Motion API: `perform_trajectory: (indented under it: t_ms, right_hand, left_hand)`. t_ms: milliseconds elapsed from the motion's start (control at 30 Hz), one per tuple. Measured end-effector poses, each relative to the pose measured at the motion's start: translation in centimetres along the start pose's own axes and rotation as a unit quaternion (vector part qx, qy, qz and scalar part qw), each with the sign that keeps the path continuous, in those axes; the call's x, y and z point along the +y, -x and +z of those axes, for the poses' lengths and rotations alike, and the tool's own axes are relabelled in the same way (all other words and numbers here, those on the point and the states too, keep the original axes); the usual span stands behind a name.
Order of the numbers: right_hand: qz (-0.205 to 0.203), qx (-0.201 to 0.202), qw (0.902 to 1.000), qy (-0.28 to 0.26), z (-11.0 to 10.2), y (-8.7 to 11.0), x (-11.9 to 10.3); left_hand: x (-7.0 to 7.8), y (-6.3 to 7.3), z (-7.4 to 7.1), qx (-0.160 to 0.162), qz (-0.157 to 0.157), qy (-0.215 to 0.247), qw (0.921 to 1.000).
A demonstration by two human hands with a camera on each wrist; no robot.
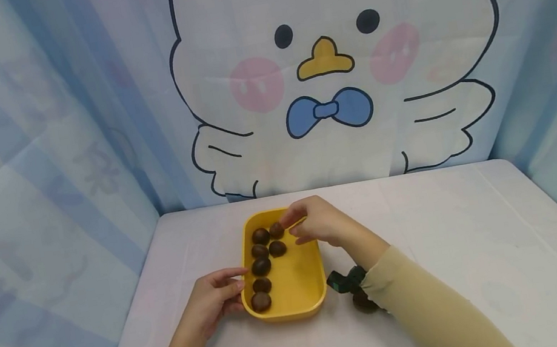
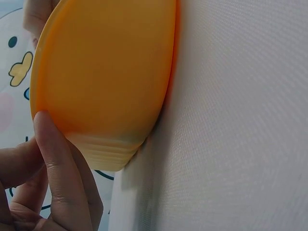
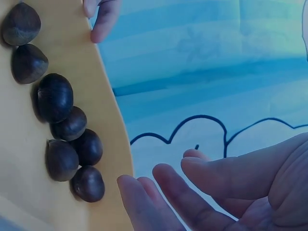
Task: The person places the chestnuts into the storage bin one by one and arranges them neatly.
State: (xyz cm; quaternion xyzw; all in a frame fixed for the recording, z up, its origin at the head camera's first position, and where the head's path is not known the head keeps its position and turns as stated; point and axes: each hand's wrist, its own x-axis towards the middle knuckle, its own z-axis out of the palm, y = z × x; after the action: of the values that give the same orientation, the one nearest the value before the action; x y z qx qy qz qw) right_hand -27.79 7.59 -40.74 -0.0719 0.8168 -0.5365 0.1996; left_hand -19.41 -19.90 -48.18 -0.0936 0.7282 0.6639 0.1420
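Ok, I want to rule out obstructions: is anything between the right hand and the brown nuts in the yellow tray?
Nothing visible does: the right hand is above the open yellow tray, its fingers close to the nearest brown nut.

Blue curtains (image 1: 142, 86) with a cartoon bird (image 1: 319, 7) and faint marks (image 1: 100, 168), perhaps lettering, border a table (image 1: 469, 252).

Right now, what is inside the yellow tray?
Seven brown nuts lie in the yellow tray, mostly toward the left. In the head view, the right hand hides the far right corner; I cannot see there.
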Motion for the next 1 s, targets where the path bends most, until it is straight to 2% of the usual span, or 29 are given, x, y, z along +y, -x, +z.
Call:
perform_trajectory:
  t_ms: [367,733,1000]
  right_hand:
    - [-0.016,0.009,0.9997,0.014,-1.6,2.3,0.2]
    - [-0.024,-0.003,0.9995,0.020,-3.6,3.9,2.1]
    - [0.002,0.006,0.9994,0.033,-4.8,4.8,3.6]
  left_hand:
    - [0.1,0.1,0.1,-0.007,-0.005,0.002,1.0000]
    - [0.0,0.1,0.0,-0.003,0.000,-0.002,1.0000]
    - [-0.1,0.1,0.0,-0.001,0.001,-0.001,1.0000]
